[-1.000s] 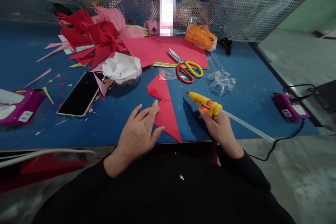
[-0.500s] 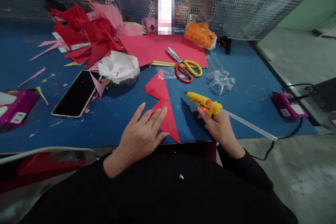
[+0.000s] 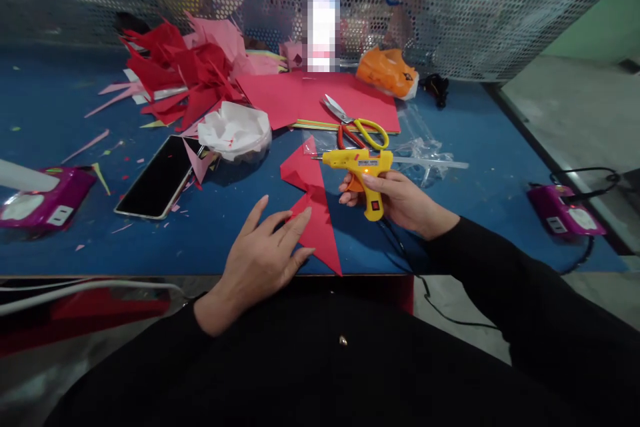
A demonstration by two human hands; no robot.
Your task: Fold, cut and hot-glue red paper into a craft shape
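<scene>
I see the folded red paper flat on the blue table, its lower tip at the near edge. The left hand is beside it, palm down, with the fingers spread apart. Its index fingertip lies over the left part of the paper and the thumb tip reaches the paper lower down; how firmly they press, I cannot tell.

The right hand is on the other side of the paper and grips the yellow glue gun. Its fingers are curled around the handle, by the orange trigger, and the thumb lies along the body. The nozzle points to the left, over the upper part of the red paper, and I cannot tell whether it touches. A clear glue stick comes out of the back end.

About writing, I can read very little. On the side of the gun is a small printed label, too small for me. The orange packet carries a dark mark which I cannot make out. The upright screen is blurred in blocks, and the phone on the table shows a black screen.
</scene>
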